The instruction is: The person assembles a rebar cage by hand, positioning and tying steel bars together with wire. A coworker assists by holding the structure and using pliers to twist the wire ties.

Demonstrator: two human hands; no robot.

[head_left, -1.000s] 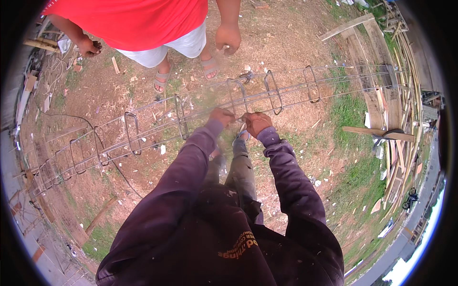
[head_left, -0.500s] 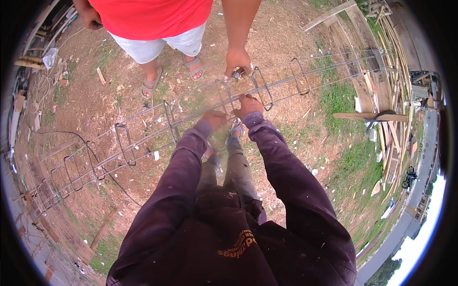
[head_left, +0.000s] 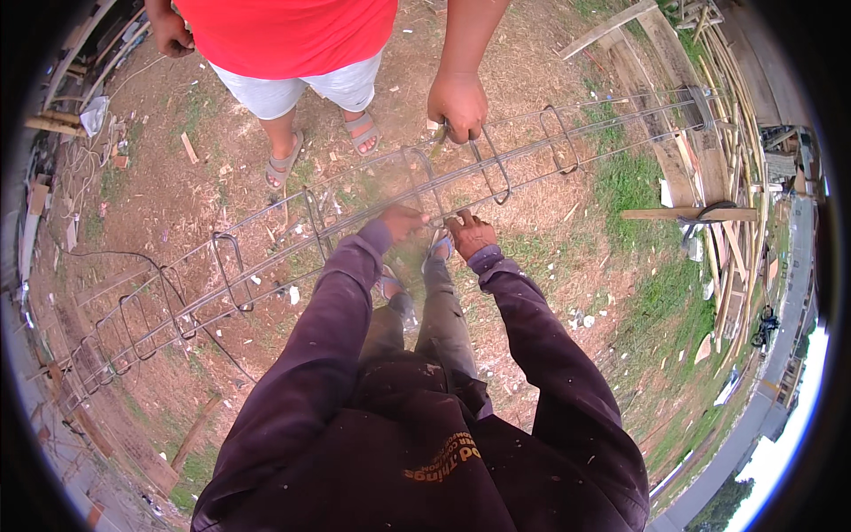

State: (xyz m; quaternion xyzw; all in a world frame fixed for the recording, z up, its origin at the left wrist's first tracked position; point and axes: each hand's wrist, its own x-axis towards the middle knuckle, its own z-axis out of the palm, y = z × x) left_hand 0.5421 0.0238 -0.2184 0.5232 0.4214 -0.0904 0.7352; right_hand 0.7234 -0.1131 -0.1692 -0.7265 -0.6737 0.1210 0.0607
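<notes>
Bare dirt yard, patchy grass, timber planks (head_left: pixel 700 97) stacked along the right edge.
Long rebar cage (head_left: pixel 355 222), thin steel rods with rectangular stirrups, spans mid-frame; left hand (head_left: pixel 403 222) curled around a rod, right hand (head_left: pixel 470 232) pinching one beside it; co-worker's hand (head_left: pixel 456 105) grips a stirrup.

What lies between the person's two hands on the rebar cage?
In the head view, a short stretch of cage bar spans left hand to right hand.

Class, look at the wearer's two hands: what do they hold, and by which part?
Both the left hand and right hand grip the steel rod cage by its near long bars, mid-length.
</notes>
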